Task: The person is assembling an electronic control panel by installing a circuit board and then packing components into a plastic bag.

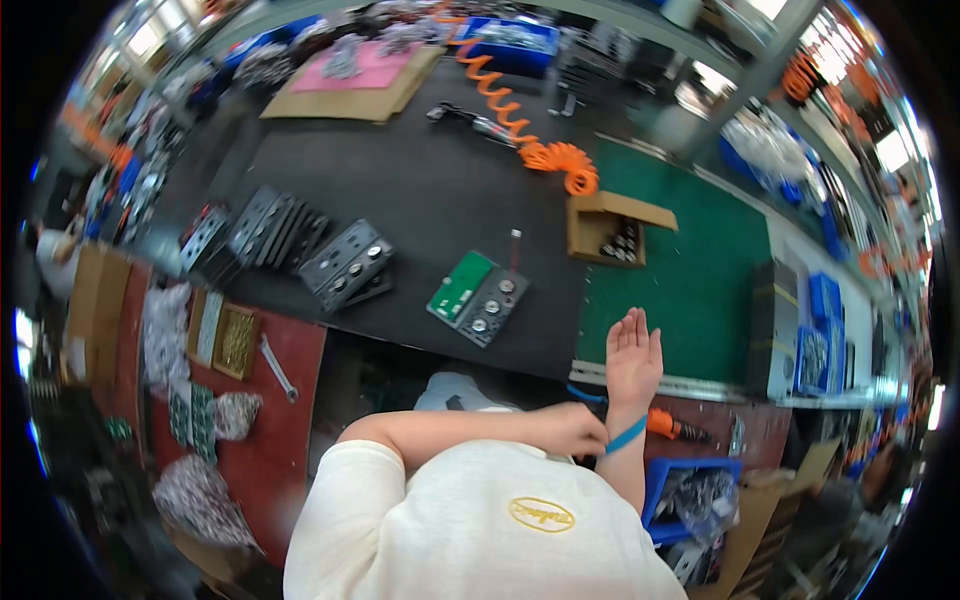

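Right hand laid flat at the green mat edge
Fingers are held together, nothing gripped; bare mat lies ahead of them. Left hand is curled at the right wrist.

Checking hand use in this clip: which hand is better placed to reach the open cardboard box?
Right, probably. The right hand lies open on the green mat, nearest the cardboard box; the left hand grips the right wrist.

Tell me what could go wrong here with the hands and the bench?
1. The right hand lies flat at the green mat's front edge while the left hand takes its wrist; neither steadies anything.
2. The grey plate of round parts sits near the bench edge; a bump might push it off.
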`<state>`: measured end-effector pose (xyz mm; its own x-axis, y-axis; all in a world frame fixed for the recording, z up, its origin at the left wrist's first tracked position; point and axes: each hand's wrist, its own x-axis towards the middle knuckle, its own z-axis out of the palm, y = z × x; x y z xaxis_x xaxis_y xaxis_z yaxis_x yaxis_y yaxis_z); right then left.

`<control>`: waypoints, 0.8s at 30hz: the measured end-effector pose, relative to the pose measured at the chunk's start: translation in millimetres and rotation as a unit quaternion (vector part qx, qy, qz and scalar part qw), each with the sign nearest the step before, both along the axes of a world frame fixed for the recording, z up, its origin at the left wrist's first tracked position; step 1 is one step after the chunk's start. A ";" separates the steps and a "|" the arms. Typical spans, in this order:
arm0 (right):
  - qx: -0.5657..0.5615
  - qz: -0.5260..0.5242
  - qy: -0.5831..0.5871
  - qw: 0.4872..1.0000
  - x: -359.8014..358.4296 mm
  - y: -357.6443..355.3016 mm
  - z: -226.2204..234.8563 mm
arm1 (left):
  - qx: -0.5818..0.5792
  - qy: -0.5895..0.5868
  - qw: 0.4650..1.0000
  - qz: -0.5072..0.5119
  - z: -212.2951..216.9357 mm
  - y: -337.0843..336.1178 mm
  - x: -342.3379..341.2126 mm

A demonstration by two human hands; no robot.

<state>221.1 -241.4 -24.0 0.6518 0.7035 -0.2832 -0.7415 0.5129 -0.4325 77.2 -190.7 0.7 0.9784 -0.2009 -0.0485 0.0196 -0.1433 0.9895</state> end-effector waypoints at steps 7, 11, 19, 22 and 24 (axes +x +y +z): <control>-0.494 -0.224 -0.247 0.803 65.5 -103.3 -135.1 | 0.057 0.022 0.978 0.197 21.3 44.2 -9.4; -0.767 -0.198 -0.238 0.562 78.5 -172.9 -168.3 | -0.048 0.093 0.957 0.270 -1.2 67.8 -31.8; -0.881 -0.130 -0.165 0.425 105.8 -196.2 -116.2 | -0.041 0.075 0.940 0.330 -11.4 80.9 -49.5; -0.866 -0.137 -0.087 0.472 125.9 -199.1 -127.6 | -0.022 0.091 0.936 0.339 -11.4 85.5 -53.0; -0.865 -0.145 -0.013 0.480 144.4 -196.0 -135.3 | -0.019 0.086 0.935 0.344 -4.4 82.3 -52.8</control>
<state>365.5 -437.3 -159.3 0.6708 -0.6910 -0.2696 -0.7300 -0.5510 -0.4042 24.4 -108.3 -3.7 0.8554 0.4681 -0.2218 0.2531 -0.0041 0.9674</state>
